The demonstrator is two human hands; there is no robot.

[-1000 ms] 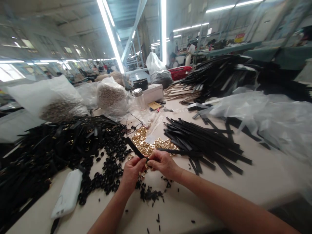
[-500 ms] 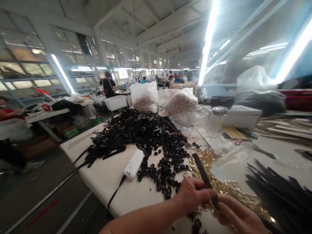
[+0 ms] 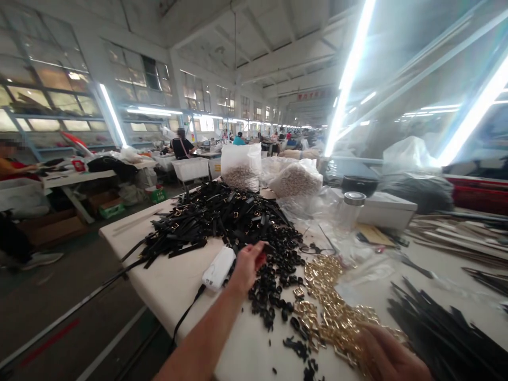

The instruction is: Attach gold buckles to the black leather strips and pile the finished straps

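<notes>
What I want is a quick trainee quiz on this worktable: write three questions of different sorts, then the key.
1. True or false: a black cable runs from the white device.
2. Which is nearest the right hand? a) the clear jar; b) the gold buckles; c) the white device.
3. Fill in: a dark piece shows at the fingertips of the ____.

Key: 1. True. 2. b. 3. left hand.

paned windows (image 3: 55,79) along pale left wall (image 3: 103,24); glowing tube lights (image 3: 350,79); dark floor (image 3: 83,259), red stripe (image 3: 51,341)
</notes>
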